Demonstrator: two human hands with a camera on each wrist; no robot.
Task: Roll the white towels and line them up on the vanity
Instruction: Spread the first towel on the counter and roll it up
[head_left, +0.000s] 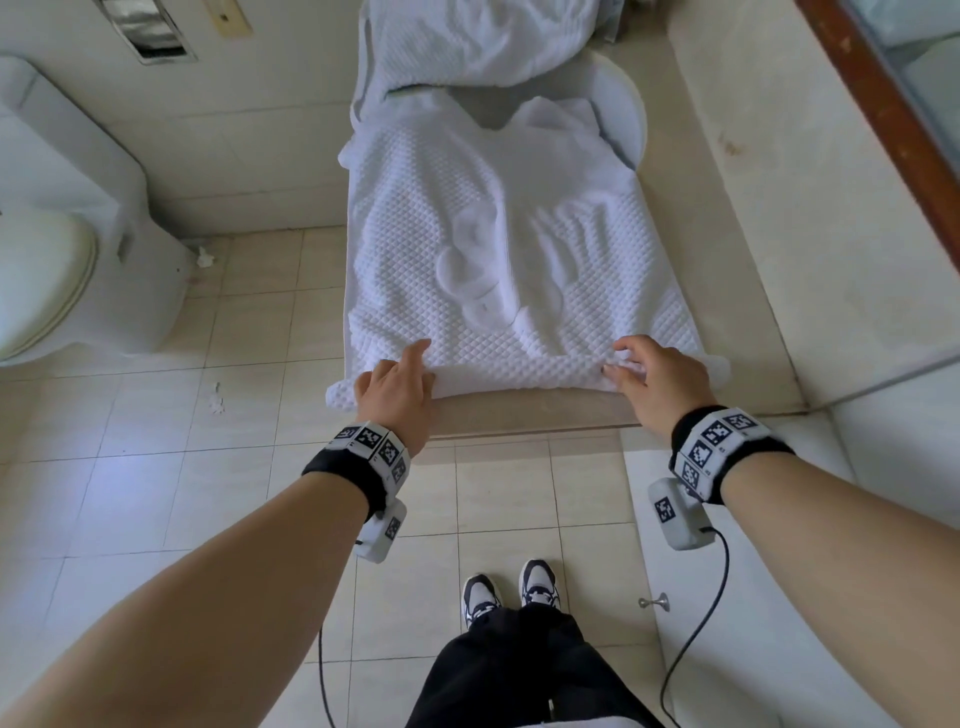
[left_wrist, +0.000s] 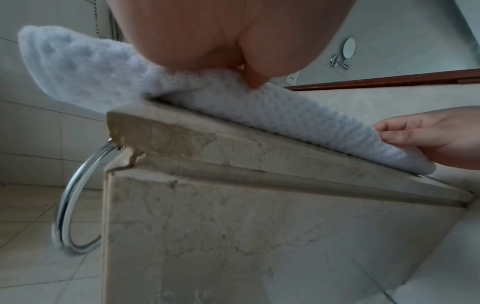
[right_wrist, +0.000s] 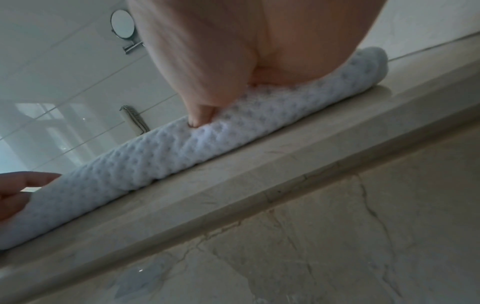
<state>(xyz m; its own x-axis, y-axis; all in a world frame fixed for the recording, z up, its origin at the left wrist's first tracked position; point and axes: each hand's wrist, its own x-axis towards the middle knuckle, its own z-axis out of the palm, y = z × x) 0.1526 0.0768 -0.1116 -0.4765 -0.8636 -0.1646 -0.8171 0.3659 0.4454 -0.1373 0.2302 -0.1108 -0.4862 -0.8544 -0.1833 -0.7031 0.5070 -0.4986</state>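
A white waffle-weave towel lies spread lengthwise on the beige stone vanity top. Its near edge is turned over into a thin roll along the counter's front. My left hand holds the left end of that roll, index finger stretched out on the cloth. My right hand curls over the right end, thumb pressed into the roll. In the left wrist view the towel overhangs the counter's corner. A second white towel lies crumpled at the far end.
A white basin rim shows beside the towel's far end. The toilet stands to the left on the tiled floor. A chrome towel ring hangs off the vanity's left side. The wood-framed mirror runs along the right.
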